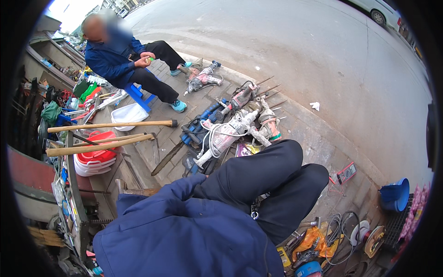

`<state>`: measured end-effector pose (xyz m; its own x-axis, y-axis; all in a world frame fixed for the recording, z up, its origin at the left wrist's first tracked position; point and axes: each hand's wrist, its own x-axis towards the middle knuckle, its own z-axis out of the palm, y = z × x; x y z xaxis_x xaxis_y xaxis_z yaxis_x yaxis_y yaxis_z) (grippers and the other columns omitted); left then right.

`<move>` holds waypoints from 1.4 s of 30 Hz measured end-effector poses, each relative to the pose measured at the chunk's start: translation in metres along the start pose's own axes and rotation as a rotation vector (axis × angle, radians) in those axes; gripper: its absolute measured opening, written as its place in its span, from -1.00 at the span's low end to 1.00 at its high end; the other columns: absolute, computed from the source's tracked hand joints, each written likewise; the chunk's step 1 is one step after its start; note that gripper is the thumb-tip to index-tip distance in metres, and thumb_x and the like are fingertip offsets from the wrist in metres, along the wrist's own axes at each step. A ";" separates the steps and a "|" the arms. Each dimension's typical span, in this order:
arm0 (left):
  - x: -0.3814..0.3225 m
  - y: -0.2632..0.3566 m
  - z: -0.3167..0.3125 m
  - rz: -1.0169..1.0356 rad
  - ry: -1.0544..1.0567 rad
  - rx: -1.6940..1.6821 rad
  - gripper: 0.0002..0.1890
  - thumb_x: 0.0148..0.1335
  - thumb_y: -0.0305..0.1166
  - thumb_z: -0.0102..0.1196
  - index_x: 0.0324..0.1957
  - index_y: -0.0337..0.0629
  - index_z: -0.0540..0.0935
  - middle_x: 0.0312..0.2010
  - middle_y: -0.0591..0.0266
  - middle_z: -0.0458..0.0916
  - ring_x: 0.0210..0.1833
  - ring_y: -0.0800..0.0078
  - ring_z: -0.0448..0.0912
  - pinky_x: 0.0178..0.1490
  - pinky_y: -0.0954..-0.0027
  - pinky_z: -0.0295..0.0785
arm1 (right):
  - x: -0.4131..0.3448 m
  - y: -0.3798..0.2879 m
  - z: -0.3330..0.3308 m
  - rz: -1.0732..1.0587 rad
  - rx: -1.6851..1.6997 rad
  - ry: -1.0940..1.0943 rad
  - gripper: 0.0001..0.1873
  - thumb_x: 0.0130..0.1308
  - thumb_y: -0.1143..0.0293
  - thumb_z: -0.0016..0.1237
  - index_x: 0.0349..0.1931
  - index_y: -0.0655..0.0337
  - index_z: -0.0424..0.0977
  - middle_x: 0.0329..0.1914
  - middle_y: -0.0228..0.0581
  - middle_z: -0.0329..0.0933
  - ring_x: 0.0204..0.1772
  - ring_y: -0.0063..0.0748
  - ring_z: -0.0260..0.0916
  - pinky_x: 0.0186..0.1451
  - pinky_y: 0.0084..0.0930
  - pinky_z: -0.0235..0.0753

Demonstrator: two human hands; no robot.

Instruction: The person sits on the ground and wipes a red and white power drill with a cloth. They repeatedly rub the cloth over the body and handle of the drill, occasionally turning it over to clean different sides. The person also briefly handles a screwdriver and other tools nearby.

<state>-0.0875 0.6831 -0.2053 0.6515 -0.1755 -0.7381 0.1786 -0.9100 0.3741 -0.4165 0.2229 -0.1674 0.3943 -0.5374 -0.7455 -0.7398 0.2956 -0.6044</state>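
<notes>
Neither of my hands is plainly in view; the navy sleeve (185,187) of my left arm ends beside my thigh. Just past my knees in dark trousers, a dusty demolition hammer (221,140) with a white cord lies on a pile of used power tools. Near it are a blue power tool (193,130), a red and grey power tool (244,97) and a dusty power tool with an orange and green band (270,121). A red multimeter (346,173) with leads lies on the paving to the right of my knees.
A person in a blue jacket (107,64) sits on a blue stool (138,97), both hands on a small green item. Wooden handles (114,126) jut out at left above red baskets (95,149). Cables (341,235), an orange bag (311,242) and a blue bucket (401,195) are at right.
</notes>
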 end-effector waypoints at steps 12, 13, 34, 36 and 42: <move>-0.072 0.044 0.037 -0.247 0.044 -0.068 -0.67 0.16 -0.04 0.37 -0.22 -0.05 0.86 -0.24 0.05 0.83 -0.09 0.15 0.78 0.05 0.19 0.64 | 0.070 -0.042 0.030 0.205 -0.073 -0.135 -0.70 0.52 0.28 0.06 0.13 0.22 0.57 -0.22 -0.19 0.67 -0.20 -0.27 0.61 -0.18 -0.33 0.56; -0.077 0.050 0.039 -0.254 0.044 -0.074 -0.68 0.16 -0.04 0.37 -0.22 -0.04 0.86 -0.23 0.05 0.83 -0.08 0.16 0.78 0.05 0.19 0.64 | 0.073 -0.045 0.029 0.221 -0.086 -0.137 -0.70 0.52 0.28 0.06 0.13 0.21 0.57 -0.23 -0.19 0.67 -0.20 -0.27 0.61 -0.18 -0.33 0.56; -0.067 -0.089 0.034 -0.230 0.117 -0.115 -0.78 0.17 -0.14 0.34 -0.20 0.06 0.86 -0.19 0.08 0.83 -0.02 0.22 0.78 0.10 0.24 0.64 | 0.062 -0.049 0.051 -0.055 -0.207 -0.007 -0.74 0.49 0.26 0.08 0.08 0.14 0.59 -0.31 -0.24 0.68 -0.27 -0.26 0.63 -0.25 -0.29 0.56; -0.059 -0.100 0.034 -0.238 0.125 -0.120 -0.79 0.17 -0.15 0.34 -0.20 0.07 0.86 -0.18 0.09 0.83 -0.02 0.23 0.78 0.10 0.24 0.65 | 0.054 -0.044 0.051 -0.052 -0.197 0.007 -0.74 0.49 0.26 0.08 0.08 0.13 0.59 -0.31 -0.24 0.68 -0.28 -0.26 0.63 -0.25 -0.29 0.56; -0.033 -0.122 0.048 -0.267 0.175 -0.148 -0.81 0.17 -0.18 0.33 -0.19 0.10 0.86 -0.17 0.10 0.83 0.00 0.25 0.78 0.11 0.26 0.65 | 0.052 -0.027 0.002 -0.055 -0.057 0.110 -0.75 0.48 0.25 0.09 0.06 0.11 0.59 -0.34 -0.26 0.68 -0.29 -0.26 0.64 -0.27 -0.28 0.56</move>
<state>-0.1667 0.7821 -0.2536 0.6819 0.1402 -0.7179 0.4566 -0.8484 0.2680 -0.3746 0.1887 -0.1905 0.3752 -0.6356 -0.6747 -0.7497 0.2199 -0.6241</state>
